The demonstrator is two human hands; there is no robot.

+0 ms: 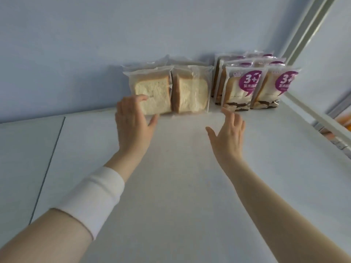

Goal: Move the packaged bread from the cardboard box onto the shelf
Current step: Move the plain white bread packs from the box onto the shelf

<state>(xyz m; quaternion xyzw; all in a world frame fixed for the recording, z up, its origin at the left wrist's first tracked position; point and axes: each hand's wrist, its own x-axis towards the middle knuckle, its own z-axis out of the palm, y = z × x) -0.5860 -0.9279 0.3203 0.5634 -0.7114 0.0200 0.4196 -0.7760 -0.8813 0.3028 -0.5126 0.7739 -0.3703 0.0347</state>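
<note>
The white shelf (180,168) carries clear-wrapped bread packs (191,92) standing upright beside purple-labelled packs (239,90) at its back.

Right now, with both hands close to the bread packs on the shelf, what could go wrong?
1. The left hand touches the lower corner of the left clear bread pack, which stands upright on the shelf. Pulling the hand back carelessly might tip the pack forward.
2. That pack stands right beside the right clear bread pack, so a sideways push could topple both.
3. The right hand hovers open just in front of the purple-labelled packs and might knock them.
</note>
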